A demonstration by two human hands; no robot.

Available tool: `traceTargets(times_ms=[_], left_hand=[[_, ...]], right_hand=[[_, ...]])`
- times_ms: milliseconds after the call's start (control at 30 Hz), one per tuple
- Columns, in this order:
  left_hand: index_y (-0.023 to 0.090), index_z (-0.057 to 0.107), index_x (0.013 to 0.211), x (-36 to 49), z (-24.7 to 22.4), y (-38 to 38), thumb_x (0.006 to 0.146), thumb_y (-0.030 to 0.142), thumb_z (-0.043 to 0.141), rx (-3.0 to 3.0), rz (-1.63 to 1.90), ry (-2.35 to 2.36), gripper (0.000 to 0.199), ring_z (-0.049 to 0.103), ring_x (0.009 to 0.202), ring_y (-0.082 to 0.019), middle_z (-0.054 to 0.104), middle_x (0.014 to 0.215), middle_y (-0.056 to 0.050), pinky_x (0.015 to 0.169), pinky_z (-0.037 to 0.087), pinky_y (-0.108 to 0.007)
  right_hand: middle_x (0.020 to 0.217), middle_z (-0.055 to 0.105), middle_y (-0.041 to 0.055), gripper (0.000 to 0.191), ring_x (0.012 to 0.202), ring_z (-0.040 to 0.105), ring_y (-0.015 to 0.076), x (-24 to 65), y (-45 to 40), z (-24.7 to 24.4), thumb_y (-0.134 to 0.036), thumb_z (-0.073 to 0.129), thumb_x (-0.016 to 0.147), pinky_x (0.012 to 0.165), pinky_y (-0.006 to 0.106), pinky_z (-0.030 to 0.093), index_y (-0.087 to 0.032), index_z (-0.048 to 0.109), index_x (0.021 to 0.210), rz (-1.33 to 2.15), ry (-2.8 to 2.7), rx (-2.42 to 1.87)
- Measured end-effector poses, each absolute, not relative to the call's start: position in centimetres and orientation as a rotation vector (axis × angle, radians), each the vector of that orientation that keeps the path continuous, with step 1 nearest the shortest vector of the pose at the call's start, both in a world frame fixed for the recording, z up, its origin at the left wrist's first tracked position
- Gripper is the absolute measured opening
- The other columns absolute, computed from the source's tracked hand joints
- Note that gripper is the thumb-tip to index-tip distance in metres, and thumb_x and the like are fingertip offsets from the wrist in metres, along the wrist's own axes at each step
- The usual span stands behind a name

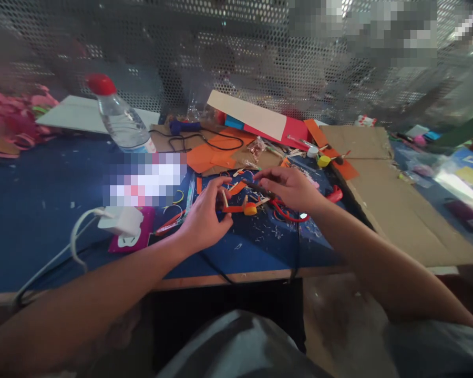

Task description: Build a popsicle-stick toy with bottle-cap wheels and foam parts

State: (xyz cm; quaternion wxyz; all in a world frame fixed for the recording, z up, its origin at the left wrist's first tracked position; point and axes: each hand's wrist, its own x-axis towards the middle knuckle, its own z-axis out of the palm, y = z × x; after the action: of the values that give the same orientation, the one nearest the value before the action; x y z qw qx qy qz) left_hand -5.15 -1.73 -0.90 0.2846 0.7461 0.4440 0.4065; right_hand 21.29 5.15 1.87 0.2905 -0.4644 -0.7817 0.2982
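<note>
My left hand curves around a small craft piece made of orange strips and pale wooden sticks, its thumb and forefinger at the left end. A yellow-orange bottle cap sits at the right end of that piece. Just to the right, my right hand is closed with its fingers bent over a thin dark tool that points left toward the craft piece. What kind of tool it is I cannot make out. A red cord or handle loop lies below my right hand.
A water bottle with a red cap stands at back left. A white charger sits in a magenta power socket. Behind lie orange sheets and a blue glue gun. Cardboard covers the right side. Scraps litter the blue tabletop.
</note>
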Motion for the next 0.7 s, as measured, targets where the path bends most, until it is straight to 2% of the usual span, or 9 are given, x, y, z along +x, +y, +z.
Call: traceTargets(times_ms=[67,133,233,333,400,567,700], left_hand=[[0.027,0.046,0.149,-5.1,-1.0,-1.8,0.077,0.008,0.068,1.996,1.098,1.197,0.078,0.064,0.095,-0.019,0.065,0.116,-0.005,0.091,0.058,-0.041],[0.027,0.046,0.15,-5.1,-1.1,-1.9,0.074,0.007,0.068,1.99,1.119,1.193,0.082,0.065,0.11,-0.024,0.064,0.126,-0.009,0.093,0.059,-0.042],[0.027,0.046,0.152,-5.2,-1.0,-2.0,0.069,0.002,0.063,2.036,1.149,1.198,0.088,0.058,0.132,-0.031,0.06,0.14,-0.013,0.104,0.058,-0.048],[0.026,0.044,0.154,-5.3,-0.8,-2.2,0.065,-0.001,0.06,2.109,1.183,1.234,0.094,0.053,0.142,-0.035,0.056,0.15,-0.014,0.117,0.051,-0.058],[0.025,0.042,0.156,-5.4,-0.7,-2.2,0.064,0.0,0.06,2.132,1.232,1.225,0.097,0.051,0.146,-0.036,0.053,0.155,-0.015,0.122,0.046,-0.061],[0.024,0.039,0.157,-5.6,-0.5,-2.4,0.065,0.003,0.062,2.136,1.391,1.148,0.097,0.05,0.149,-0.037,0.05,0.16,-0.017,0.126,0.042,-0.06],[0.023,0.038,0.157,-5.6,-0.5,-2.5,0.068,0.005,0.063,2.115,1.45,1.105,0.095,0.048,0.152,-0.038,0.05,0.16,-0.018,0.126,0.041,-0.06]], right_hand=[[0.106,0.084,0.0066,0.032,0.085,0.072,0.0195,22.1,8.1,2.3,-0.041,0.063,0.103,0.078,0.034,0.058,-0.023,0.083,0.12,0.597,-2.192,-1.426],[0.118,0.084,0.0112,0.032,0.098,0.074,0.0248,22.6,11.6,2.7,-0.034,0.067,0.099,0.091,0.041,0.058,-0.02,0.083,0.122,0.483,-2.187,-1.537],[0.125,0.083,0.0172,0.037,0.113,0.074,0.0317,22.3,16.7,2.9,-0.032,0.064,0.1,0.1,0.044,0.056,-0.015,0.082,0.127,0.345,-2.154,-1.725],[0.134,0.08,0.0208,0.038,0.123,0.072,0.0352,21.5,20.3,2.4,-0.033,0.067,0.099,0.104,0.044,0.054,-0.013,0.081,0.127,0.267,-2.136,-1.857],[0.133,0.08,0.0227,0.038,0.122,0.072,0.0348,21.0,21.8,1.9,-0.035,0.071,0.097,0.103,0.042,0.054,-0.011,0.082,0.124,0.251,-2.131,-1.908],[0.116,0.085,0.0147,0.033,0.103,0.074,0.0261,21.2,22.8,0.9,-0.037,0.077,0.094,0.093,0.036,0.055,-0.015,0.084,0.116,0.3,-2.137,-1.928],[0.119,0.084,0.0132,0.034,0.101,0.073,0.0229,21.5,22.6,0.4,-0.034,0.081,0.088,0.093,0.035,0.055,-0.015,0.083,0.115,0.329,-2.113,-1.87]])
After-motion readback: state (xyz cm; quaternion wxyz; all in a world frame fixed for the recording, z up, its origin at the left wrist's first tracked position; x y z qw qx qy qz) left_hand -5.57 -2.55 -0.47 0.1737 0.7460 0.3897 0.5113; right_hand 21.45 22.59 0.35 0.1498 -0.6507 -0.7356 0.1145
